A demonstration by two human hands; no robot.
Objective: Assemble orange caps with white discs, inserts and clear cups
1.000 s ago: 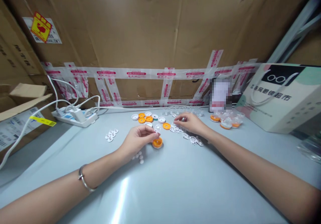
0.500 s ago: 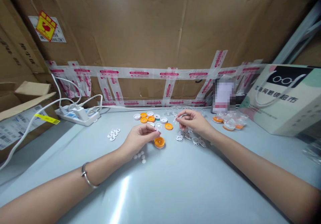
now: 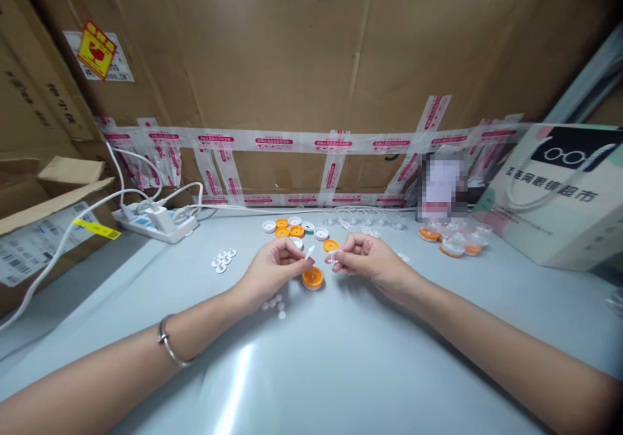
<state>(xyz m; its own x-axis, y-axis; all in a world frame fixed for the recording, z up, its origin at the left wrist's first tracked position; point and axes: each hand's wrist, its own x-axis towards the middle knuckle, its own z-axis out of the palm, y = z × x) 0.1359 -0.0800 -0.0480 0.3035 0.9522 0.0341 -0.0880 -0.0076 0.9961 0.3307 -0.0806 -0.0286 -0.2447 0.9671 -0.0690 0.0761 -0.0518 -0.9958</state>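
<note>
My left hand (image 3: 273, 268) hovers over the grey table (image 3: 311, 363), fingers pinched on a small white plastic piece (image 3: 309, 252). My right hand (image 3: 367, 261) is close beside it, pinching another small white piece (image 3: 335, 254). The two pieces nearly meet above an orange round cap (image 3: 312, 278) lying on the table just below the fingertips. A few tiny white discs (image 3: 274, 305) lie under my left wrist.
Orange and white caps (image 3: 294, 228) sit in a cluster behind the hands. Small white parts (image 3: 222, 260) lie to the left, clear and orange assembled pieces (image 3: 453, 243) to the right. A power strip (image 3: 154, 221) with cables, cardboard walls and a paper bag (image 3: 559, 195) border the table.
My right hand picked a white piece from the pile on the right and brought it left to meet my left hand. The left hand stayed near the orange cap.
</note>
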